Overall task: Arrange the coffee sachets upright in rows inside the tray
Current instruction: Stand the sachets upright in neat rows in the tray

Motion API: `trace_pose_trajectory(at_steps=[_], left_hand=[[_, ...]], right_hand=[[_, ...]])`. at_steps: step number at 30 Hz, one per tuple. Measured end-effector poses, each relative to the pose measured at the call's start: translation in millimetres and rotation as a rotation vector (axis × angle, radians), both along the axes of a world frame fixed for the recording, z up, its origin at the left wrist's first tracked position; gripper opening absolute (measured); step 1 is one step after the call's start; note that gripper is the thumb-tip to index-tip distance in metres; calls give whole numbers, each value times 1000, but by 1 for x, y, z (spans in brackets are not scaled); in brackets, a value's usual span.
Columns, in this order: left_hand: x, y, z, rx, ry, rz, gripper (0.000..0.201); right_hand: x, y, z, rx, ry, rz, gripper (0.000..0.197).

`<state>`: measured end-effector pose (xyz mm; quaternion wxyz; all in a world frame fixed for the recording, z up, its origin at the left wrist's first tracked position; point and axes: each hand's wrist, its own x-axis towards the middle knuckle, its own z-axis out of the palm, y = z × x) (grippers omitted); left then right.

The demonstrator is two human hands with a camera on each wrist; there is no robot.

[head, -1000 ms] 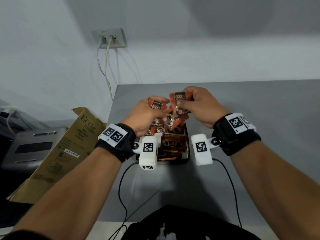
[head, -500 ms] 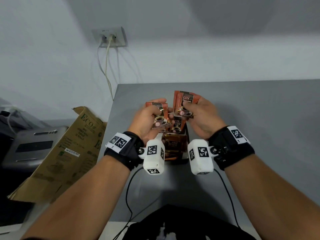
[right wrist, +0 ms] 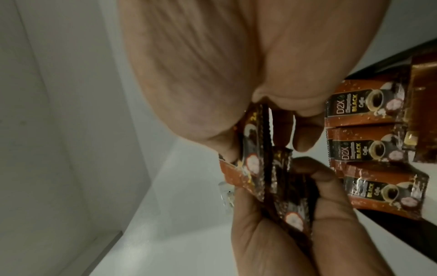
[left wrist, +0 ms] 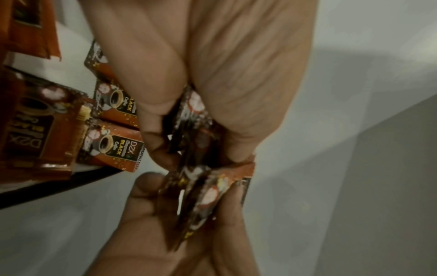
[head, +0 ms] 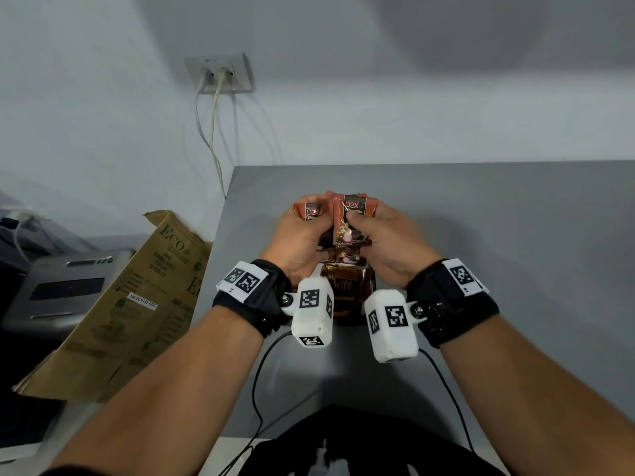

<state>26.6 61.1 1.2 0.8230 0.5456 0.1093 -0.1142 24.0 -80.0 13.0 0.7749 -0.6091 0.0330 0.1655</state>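
Observation:
Both hands hover close together over the dark tray (head: 344, 317), each holding orange-brown D2X coffee sachets upright. My left hand (head: 309, 219) pinches a sachet (head: 312, 211) between thumb and fingers. In my right hand (head: 351, 222) is a sachet (head: 354, 209), held just to the right with its label towards me. Seen edge-on in the left wrist view, the left hand's sachets (left wrist: 192, 110) sit above the right hand's sachets (left wrist: 208, 194). More sachets (left wrist: 113, 147) lie flat in the tray (left wrist: 47, 194), as do some (right wrist: 364, 149) in the right wrist view. Hands and wrist cameras hide most of the tray.
The tray stands on a grey table (head: 498, 235) near its left edge (head: 220, 255). A brown cardboard box (head: 137, 304) leans to the left of the table beside a grey machine (head: 65, 290). Cables (head: 213, 132) hang from a wall socket (head: 220, 73).
Both wrists have drawn back towards me and the hands have come closer together. The sachets they hold have turned from tilted to upright, side by side.

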Motion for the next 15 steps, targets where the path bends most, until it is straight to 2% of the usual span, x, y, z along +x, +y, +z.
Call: trace_pose_trajectory(at_steps=[2,5,9,12,15], left_hand=[[0,2,1,-85,67,4,22],[1,12,0,-192,114,33,33],[-1,14,1,-124,19,5,38],[-1,10,2,-84,-16,15,36],[1,10,0,-29,-41,32,37]], right_hand=[[4,-2,2,17,9,-92,24],[10,-16,4,27,34,-165,19],[9,-22,4,80,28,-79,20],[5,-15,3,51,6,-19,25],[2,-9,3,-10,16,-4,20]])
